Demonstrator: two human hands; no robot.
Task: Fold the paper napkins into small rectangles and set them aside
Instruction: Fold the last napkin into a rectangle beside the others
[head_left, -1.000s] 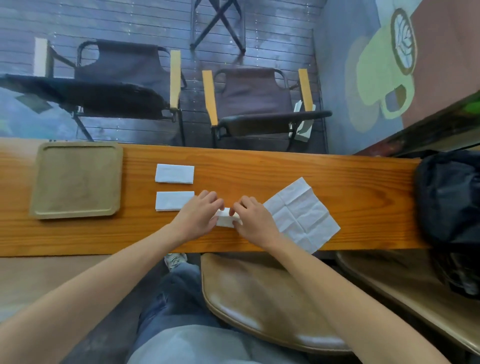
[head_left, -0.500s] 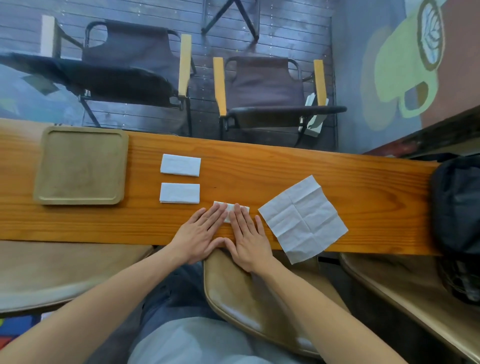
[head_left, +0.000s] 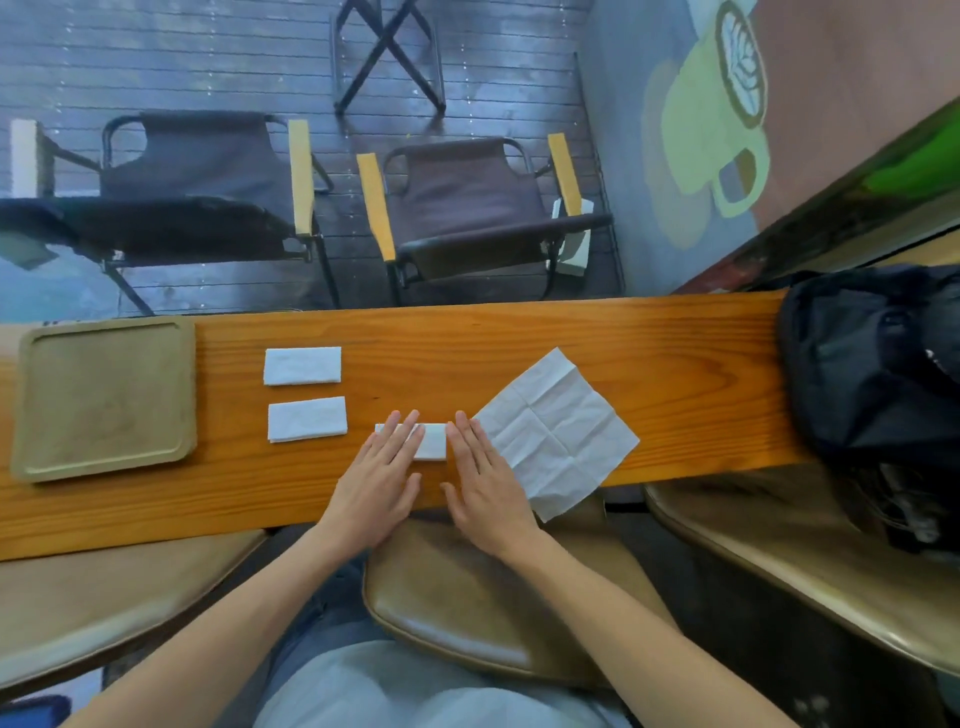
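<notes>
A small folded white napkin (head_left: 432, 440) lies on the wooden counter (head_left: 675, 374) in front of me. My left hand (head_left: 382, 475) lies flat with its fingertips over the napkin's left part. Flat beside the napkin's right end rests my right hand (head_left: 483, 480), palm down, its fingers next to an unfolded creased napkin (head_left: 558, 431) that hangs slightly over the near edge. Two folded napkin rectangles (head_left: 302, 366) (head_left: 307, 419) lie one behind the other further left.
A square brown tray (head_left: 104, 397) sits at the counter's left end. A black bag (head_left: 878, 364) rests on the right end. Brown stool seats are below the near edge, and two folding chairs stand beyond the far edge.
My hands went from pinching the napkin to pressing it flat, then slid apart sideways, uncovering its middle. The camera view also shifted.
</notes>
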